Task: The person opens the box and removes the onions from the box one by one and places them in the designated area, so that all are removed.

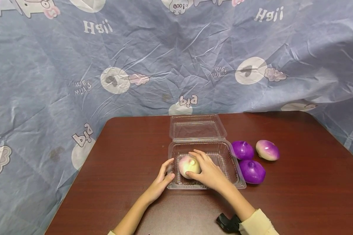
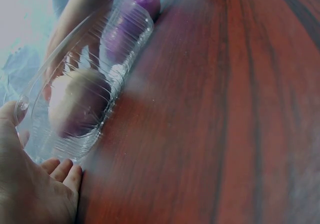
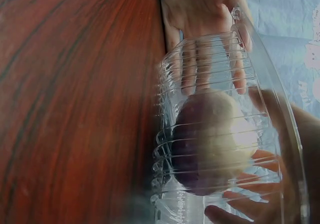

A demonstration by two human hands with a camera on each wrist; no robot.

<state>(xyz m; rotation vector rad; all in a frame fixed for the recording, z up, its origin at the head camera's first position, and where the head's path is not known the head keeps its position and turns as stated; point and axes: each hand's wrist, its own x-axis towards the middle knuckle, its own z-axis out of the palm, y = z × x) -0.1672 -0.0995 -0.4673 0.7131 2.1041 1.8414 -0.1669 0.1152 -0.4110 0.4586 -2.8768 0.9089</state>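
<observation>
A clear plastic clamshell box (image 1: 235, 174) lies on the table with its lid (image 1: 197, 129) folded back. In its left half sits a round white-and-purple turnip (image 1: 186, 168), also seen through the ribbed wall in the left wrist view. My right hand (image 1: 210, 171) reaches into the box and grips the turnip from the right, thumb at the near side and fingers at the far side. At the box's left edge, my left hand (image 1: 159, 182) rests with fingers fairly straight, thumb by the rim. In the right wrist view, box plastic partly veils the right fingers (image 3: 255, 199).
Two purple onions (image 1: 242, 150) (image 1: 252, 172) stand against or close beside the box's right side. Farther right lies another white-and-purple turnip (image 1: 267, 150). A black device (image 1: 228, 223) is by the right wrist. A patterned blue-grey cloth (image 1: 153, 65) hangs behind the brown table (image 1: 129, 147).
</observation>
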